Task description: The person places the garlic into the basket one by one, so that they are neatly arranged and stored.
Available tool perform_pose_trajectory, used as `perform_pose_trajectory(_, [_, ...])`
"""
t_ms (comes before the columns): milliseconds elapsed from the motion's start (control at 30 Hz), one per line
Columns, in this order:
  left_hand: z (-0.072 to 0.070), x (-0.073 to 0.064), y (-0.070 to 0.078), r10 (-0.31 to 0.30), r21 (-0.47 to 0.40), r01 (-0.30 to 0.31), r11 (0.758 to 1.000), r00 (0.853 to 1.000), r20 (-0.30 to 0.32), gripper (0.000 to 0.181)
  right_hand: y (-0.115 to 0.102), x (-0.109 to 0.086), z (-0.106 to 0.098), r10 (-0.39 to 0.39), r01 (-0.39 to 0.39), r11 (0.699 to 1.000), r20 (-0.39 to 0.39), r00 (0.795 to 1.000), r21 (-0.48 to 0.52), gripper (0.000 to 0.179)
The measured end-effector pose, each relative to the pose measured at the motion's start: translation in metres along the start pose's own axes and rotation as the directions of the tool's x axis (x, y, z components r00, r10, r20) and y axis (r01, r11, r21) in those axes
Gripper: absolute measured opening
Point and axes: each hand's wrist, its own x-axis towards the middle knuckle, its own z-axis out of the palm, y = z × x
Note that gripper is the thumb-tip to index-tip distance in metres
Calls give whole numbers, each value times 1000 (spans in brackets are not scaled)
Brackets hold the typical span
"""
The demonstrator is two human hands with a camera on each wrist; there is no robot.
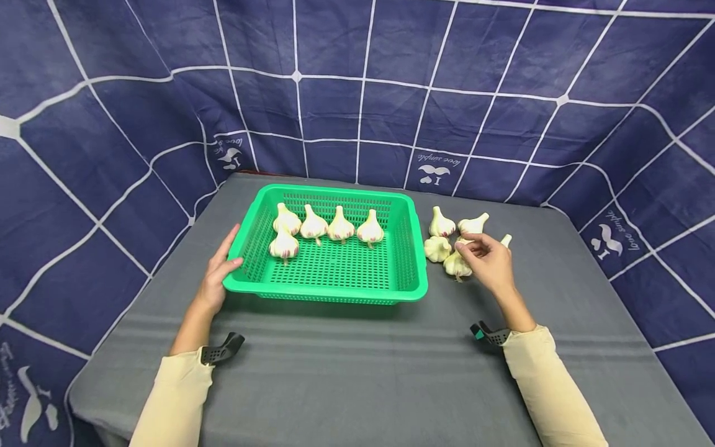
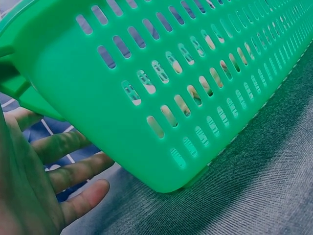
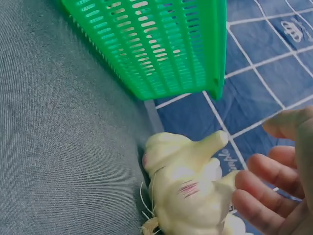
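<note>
A green slotted plastic basket stands on the grey-covered table. Several garlic bulbs lie inside it, toward its back and left. My left hand is at the basket's left end, its thumb at the rim; straight, spread fingers show outside the wall in the left wrist view. To the right of the basket lies a cluster of more garlic bulbs, and my right hand is over it, partly hiding some. In the right wrist view its bent fingers are close to a garlic stem, with the thumb apart from them.
Dark blue cloth with white grid lines hangs behind the table and along both sides. The grey tabletop stretches in front of the basket. A black wrist camera mount sits on each forearm.
</note>
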Motion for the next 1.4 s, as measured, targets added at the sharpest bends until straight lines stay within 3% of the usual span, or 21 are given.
perform_pose_trajectory(133, [0, -2, 1, -7, -10, 7, 1000, 1000, -5, 68, 8, 0, -1, -10, 9, 1000, -54, 999, -16, 21])
perform_pose_trajectory(233, [1, -2, 1, -6, -25, 6, 1000, 1000, -1, 67, 13, -1, -4, 21, -25, 995, -51, 999, -91, 24])
perform_pose_trajectory(433, [2, -2, 1, -9, -52, 9, 999, 1000, -2, 67, 21, -1, -10, 99, -81, 968, 65, 993, -236, 33])
perform_pose_trajectory(833, [2, -2, 2, -5, -43, 5, 999, 1000, 1, 67, 24, -3, -12, 54, 4, 967, 220, 974, -254, 48])
perform_pose_trajectory(967, [2, -2, 1, -7, -37, 7, 999, 1000, 8, 67, 24, -5, -12, 92, -22, 956, 229, 969, -293, 56])
perform_pose_trajectory(1200, [2, -2, 0, -5, -28, 5, 1000, 1000, 4, 67, 20, -4, -16, 194, -73, 927, 302, 933, -369, 74])
perform_pose_trajectory(1400, [1, -3, 1, -15, -20, 15, 1000, 1000, -7, 67, 18, -3, -16, 250, -79, 910, 388, 887, -406, 92])
